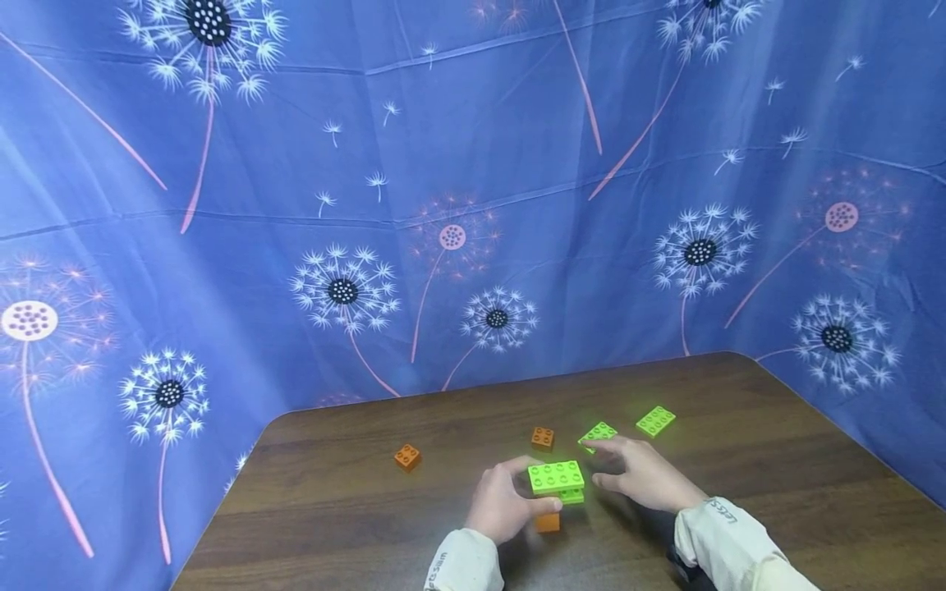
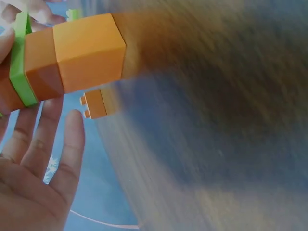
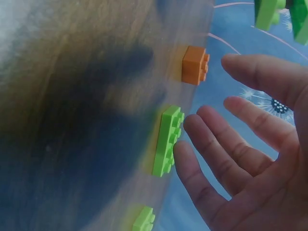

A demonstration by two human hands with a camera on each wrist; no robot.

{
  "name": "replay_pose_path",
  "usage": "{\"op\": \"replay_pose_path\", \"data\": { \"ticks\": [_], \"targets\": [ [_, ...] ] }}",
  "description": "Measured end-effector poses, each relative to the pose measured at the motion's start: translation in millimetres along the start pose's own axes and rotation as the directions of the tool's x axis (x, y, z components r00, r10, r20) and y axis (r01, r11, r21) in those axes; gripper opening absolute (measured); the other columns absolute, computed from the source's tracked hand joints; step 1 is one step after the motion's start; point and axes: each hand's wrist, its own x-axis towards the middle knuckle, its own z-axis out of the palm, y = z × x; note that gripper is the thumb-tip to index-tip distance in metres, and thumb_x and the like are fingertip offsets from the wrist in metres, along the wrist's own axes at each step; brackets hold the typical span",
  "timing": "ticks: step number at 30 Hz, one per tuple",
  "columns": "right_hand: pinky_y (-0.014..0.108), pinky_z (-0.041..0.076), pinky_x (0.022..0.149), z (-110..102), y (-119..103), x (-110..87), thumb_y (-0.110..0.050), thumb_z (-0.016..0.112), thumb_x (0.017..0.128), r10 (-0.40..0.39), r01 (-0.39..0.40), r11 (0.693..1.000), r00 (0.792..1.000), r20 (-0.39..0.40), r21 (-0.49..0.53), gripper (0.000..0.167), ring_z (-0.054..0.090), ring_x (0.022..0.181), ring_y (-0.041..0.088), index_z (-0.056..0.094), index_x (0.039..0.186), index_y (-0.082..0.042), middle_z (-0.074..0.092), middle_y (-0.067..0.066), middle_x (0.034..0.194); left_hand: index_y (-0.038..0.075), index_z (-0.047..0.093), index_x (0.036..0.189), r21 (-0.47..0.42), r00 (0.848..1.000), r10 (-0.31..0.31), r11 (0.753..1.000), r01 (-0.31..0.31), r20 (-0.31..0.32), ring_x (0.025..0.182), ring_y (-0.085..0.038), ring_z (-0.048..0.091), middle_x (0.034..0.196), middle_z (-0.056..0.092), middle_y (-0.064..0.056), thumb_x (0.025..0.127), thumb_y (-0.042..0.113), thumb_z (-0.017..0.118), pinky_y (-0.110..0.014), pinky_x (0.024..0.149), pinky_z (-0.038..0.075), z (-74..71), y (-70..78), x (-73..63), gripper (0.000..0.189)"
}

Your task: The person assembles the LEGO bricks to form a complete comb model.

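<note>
Low over the front of the table, my left hand (image 1: pixel 504 502) grips a stack of toy bricks (image 1: pixel 556 478) between thumb and fingers. Bright green bricks show at the top and lower down, with an orange brick (image 1: pixel 548 523) at the bottom. From the left wrist, orange bricks (image 2: pixel 90 54) appear stacked on both sides of a thin green brick (image 2: pixel 20 62). My right hand (image 1: pixel 641 474) holds nothing, its fingers spread and reaching over a flat green studded brick (image 1: pixel 600 431). In the right wrist view its fingertips are right by that green brick (image 3: pixel 167 143).
Another green brick (image 1: pixel 655 421) lies farther right. One small orange brick (image 1: pixel 543 437) sits behind the stack, and a second orange brick (image 1: pixel 407 457) lies to the left. Behind the dark wooden table (image 1: pixel 310 509) hangs a blue dandelion-print cloth (image 1: pixel 517 213).
</note>
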Motion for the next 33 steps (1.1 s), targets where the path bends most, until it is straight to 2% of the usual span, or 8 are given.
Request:
{"op": "replay_pose_path", "data": {
  "ticks": [3, 10, 16, 19, 23, 28, 33],
  "targets": [
    [0.056, 0.055, 0.086, 3, 0, 7.6, -0.013, 0.08, 0.084, 0.028, -0.028, 1.0, 1.0, 0.004, -0.012, 0.051, 0.068, 0.103, 0.041, 0.064, 0.13, 0.003, 0.069, 0.023, 0.12, 0.02, 0.075, 0.108, -0.008, 1.0, 0.006, 1.0, -0.006, 0.017, 0.083, -0.015, 0.063, 0.098, 0.074, 0.002, 0.071, 0.021, 0.092, -0.034, 0.073, 0.05, 0.0, 0.3, -1.0, 0.041],
    [0.044, 0.058, 0.075, 9, -4, 25.9, -0.01, 0.08, 0.082, 0.064, -0.063, 0.998, 0.998, 0.027, -0.03, 0.049, 0.07, 0.09, 0.029, 0.066, 0.127, 0.003, 0.071, 0.019, 0.111, 0.018, 0.074, 0.111, -0.018, 1.0, 0.022, 1.0, -0.022, 0.017, 0.098, -0.024, 0.066, 0.107, 0.074, -0.001, 0.071, 0.021, 0.091, -0.045, 0.085, 0.052, 0.3, -0.5, -2.7, 0.044],
    [0.048, 0.057, 0.078, 16, -5, 41.3, -0.003, 0.079, 0.083, 0.146, -0.144, 0.988, 0.989, 0.028, -0.063, 0.042, 0.07, 0.091, 0.029, 0.069, 0.123, 0.001, 0.071, 0.018, 0.115, 0.017, 0.074, 0.114, -0.087, 1.0, 0.023, 0.996, -0.022, 0.013, 0.106, -0.021, 0.063, 0.113, 0.073, 0.0, 0.074, 0.024, 0.09, -0.05, 0.094, 0.049, 0.1, -0.9, -4.2, 0.044],
    [0.049, 0.057, 0.079, 18, -6, 48.3, -0.003, 0.079, 0.083, 0.159, -0.157, 0.985, 0.987, 0.02, -0.072, 0.04, 0.07, 0.091, 0.03, 0.07, 0.122, 0.001, 0.071, 0.018, 0.115, 0.013, 0.074, 0.114, -0.173, 0.999, 0.035, 0.984, -0.034, 0.007, 0.096, -0.017, 0.067, 0.11, 0.073, -0.003, 0.075, 0.019, 0.089, -0.04, 0.087, 0.054, 0.4, -2.4, -4.7, 0.042],
    [0.05, 0.057, 0.081, 23, -8, 56.2, -0.003, 0.08, 0.081, 0.16, -0.158, 0.986, 0.987, 0.022, -0.059, 0.041, 0.07, 0.092, 0.031, 0.07, 0.12, 0.003, 0.071, 0.019, 0.113, 0.008, 0.074, 0.112, -0.259, 0.999, 0.044, 0.965, -0.043, -0.001, 0.082, -0.014, 0.071, 0.105, 0.073, -0.003, 0.076, 0.013, 0.088, -0.027, 0.071, 0.057, 0.9, -6.2, -4.9, 0.039],
    [0.049, 0.056, 0.082, 26, -10, 63.9, -0.003, 0.081, 0.079, 0.153, -0.15, 0.986, 0.988, 0.033, -0.075, 0.041, 0.069, 0.091, 0.03, 0.071, 0.118, 0.003, 0.072, 0.016, 0.107, 0.007, 0.076, 0.109, -0.248, 0.999, 0.047, 0.968, -0.047, -0.007, 0.081, -0.015, 0.073, 0.101, 0.076, -0.003, 0.074, 0.013, 0.09, -0.025, 0.07, 0.057, -0.2, -8.2, -3.8, 0.038],
    [0.05, 0.055, 0.084, 26, -10, 71.6, -0.004, 0.082, 0.08, 0.132, -0.126, 0.982, 0.991, 0.035, -0.14, 0.038, 0.069, 0.093, 0.03, 0.073, 0.116, -0.001, 0.073, 0.012, 0.104, 0.01, 0.079, 0.105, -0.201, 0.998, 0.056, 0.978, -0.057, -0.011, 0.074, -0.004, 0.069, 0.095, 0.077, 0.002, 0.07, 0.016, 0.093, -0.022, 0.069, 0.054, 0.3, -7.8, 0.0, 0.038]
  ]
}}
